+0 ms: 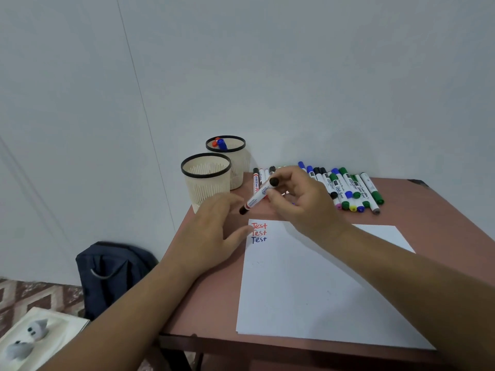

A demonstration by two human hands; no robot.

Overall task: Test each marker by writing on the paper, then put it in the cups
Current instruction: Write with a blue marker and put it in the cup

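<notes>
My right hand pinches black-capped marker above paper's far-left corner, cap still on. My left hand loose, fingers relaxed, just left of it. Marker row at worktop's far edge; two cups far left.

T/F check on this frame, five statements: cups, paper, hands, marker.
1. The right hand holds a black-capped marker. True.
2. Both cups hold markers. False: only the far cup does, one red-capped and one blue-capped; no markers show in the near cup.
3. The paper bears "Test" three times. True: twice red, once blue.
4. The left hand grips a marker. False: it holds nothing, fingers spread.
5. The held marker is uncapped. False: a black cap shows at each end.
</notes>
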